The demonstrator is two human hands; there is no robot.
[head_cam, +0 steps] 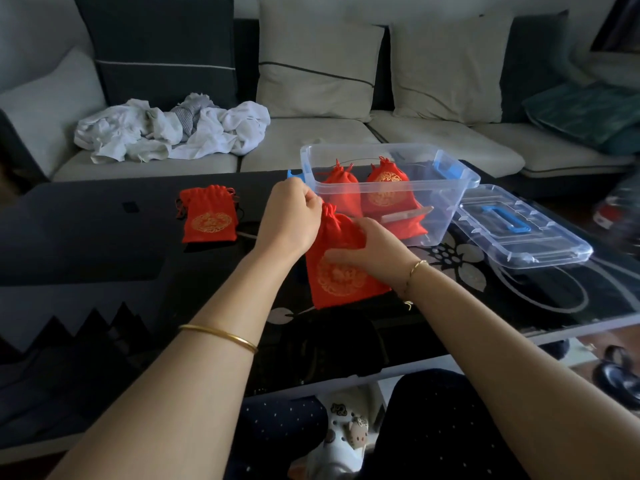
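The left hand (294, 211) pinches the gathered neck of the red pouch (341, 282) in a tight grip, and the right hand (372, 245) curls around its body. The pouch is over the counter (104, 244), just in front of the clear box (446, 209).

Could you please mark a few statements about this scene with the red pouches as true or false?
1. The left hand and the right hand hold one red pouch. True.
2. The lid lies on the table beside the clear box. True.
3. The clear box is empty. False: two more pouches stand in it.
4. The left hand grips the red pouch's bottom. False: it pinches the gathered top.
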